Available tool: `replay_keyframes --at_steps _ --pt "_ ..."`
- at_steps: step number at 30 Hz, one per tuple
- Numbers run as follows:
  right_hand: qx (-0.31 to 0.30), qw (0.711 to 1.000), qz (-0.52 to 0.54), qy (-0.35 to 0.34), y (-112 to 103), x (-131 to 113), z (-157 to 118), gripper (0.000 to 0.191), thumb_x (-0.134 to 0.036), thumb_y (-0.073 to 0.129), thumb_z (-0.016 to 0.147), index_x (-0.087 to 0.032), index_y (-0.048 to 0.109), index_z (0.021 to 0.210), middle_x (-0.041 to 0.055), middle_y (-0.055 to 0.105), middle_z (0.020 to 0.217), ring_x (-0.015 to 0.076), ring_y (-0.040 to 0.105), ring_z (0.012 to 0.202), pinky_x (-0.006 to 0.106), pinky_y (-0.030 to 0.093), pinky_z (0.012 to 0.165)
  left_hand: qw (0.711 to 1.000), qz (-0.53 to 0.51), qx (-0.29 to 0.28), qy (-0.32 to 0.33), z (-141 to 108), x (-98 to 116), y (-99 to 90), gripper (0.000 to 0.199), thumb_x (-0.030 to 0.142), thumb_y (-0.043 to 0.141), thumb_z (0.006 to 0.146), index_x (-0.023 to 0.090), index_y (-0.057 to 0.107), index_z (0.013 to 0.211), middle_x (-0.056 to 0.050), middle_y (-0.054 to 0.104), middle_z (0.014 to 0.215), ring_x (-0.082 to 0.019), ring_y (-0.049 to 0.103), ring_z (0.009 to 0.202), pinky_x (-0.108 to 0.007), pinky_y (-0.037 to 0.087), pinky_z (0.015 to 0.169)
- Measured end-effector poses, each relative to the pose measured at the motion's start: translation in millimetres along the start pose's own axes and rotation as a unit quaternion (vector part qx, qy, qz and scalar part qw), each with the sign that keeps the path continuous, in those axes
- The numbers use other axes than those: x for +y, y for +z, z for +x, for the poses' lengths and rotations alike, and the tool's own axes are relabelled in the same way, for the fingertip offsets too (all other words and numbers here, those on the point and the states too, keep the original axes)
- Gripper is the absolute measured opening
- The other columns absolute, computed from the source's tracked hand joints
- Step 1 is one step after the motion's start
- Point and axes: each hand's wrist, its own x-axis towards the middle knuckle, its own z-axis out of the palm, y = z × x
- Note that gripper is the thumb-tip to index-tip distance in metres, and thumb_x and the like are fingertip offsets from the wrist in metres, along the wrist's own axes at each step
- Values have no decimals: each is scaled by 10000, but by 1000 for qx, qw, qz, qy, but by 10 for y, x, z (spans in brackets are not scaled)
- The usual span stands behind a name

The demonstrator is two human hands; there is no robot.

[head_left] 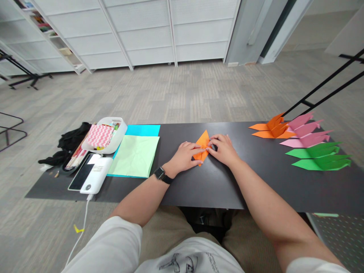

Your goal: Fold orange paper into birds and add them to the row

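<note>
A folded piece of orange origami paper (pixel 203 141) lies on the dark table in front of me, pointed at its far and near ends. My left hand (pixel 186 154) has its fingers on the paper's left side, thumb low near the bottom point. From the right, my right hand (pixel 223 149) pinches the paper's right edge between thumb and fingertips. The fingers partly cover the folds, so their detail is hard to make out.
Folded paper cranes in orange (pixel 274 128), pink (pixel 307 137) and green (pixel 321 161) stand at the right. Light green paper sheets (pixel 135 155) lie left on blue paper (pixel 145 130). Beyond are a white power bank (pixel 96 175), a phone (pixel 81 178) and a white bin (pixel 121 132).
</note>
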Motion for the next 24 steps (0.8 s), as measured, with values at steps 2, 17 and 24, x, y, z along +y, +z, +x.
replay_keyframes --at_steps 2,17,24 --pt "0 1000 -1 -1 7 2 1 147 -422 686 934 -287 744 930 81 665 1259 333 599 1300 777 230 1258 1000 3 -2 -2 -2 -4 5 420 460 801 939 336 755 1337 -57 669 1460 -301 576 1346 -540 360 1246" --pt "31 997 -54 43 57 41 -4 292 -533 703 945 -306 748 1123 97 658 1272 369 597 1275 803 238 1241 999 26 -17 11 20 88 -22 260 388 626 1046 332 796 1235 5 644 1560 -285 544 1384 -615 220 1339" --pt "22 998 -43 38 12 -30 -41 382 -531 700 931 -302 715 1236 120 651 1304 383 595 1311 808 229 1245 1000 14 -28 -2 39 95 -2 367 373 688 993 299 727 1351 -30 648 1553 -309 531 1419 -602 263 1323"
